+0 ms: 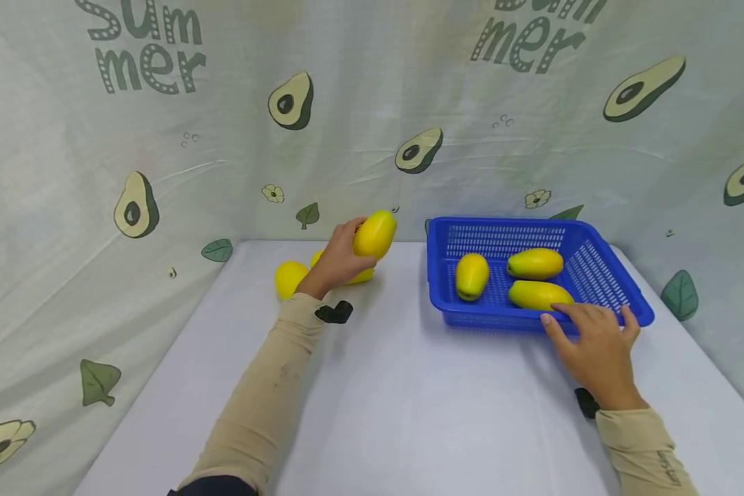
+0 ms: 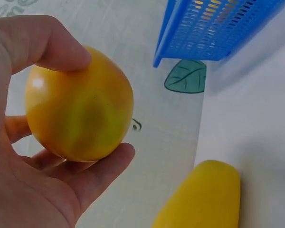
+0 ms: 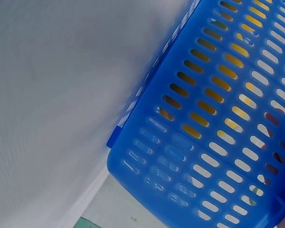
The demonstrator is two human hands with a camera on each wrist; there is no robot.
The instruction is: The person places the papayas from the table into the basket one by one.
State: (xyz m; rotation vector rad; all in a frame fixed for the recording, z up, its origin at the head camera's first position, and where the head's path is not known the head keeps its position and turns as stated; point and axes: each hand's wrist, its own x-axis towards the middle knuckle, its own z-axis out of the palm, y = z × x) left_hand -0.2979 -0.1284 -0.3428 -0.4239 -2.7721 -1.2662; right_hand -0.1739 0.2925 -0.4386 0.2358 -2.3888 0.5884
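Note:
My left hand (image 1: 341,258) holds a yellow papaya (image 1: 375,235) raised above the back of the table. In the left wrist view the thumb presses on top of this papaya (image 2: 80,109) and the fingers curl beneath it. Under that hand, another papaya (image 1: 290,279) lies on the table, with more yellow fruit (image 1: 362,276) partly hidden by the hand. My right hand (image 1: 598,351) grips the near rim of a blue plastic basket (image 1: 471,318), thumb outside and fingers over the edge. Inside the basket are three papayas, one standing apart at left (image 1: 472,277).
The table has a white cover (image 1: 434,413). Behind it hangs a pale curtain (image 1: 359,89) printed with avocados and leaves. The slotted basket wall (image 3: 218,114) fills much of the right wrist view.

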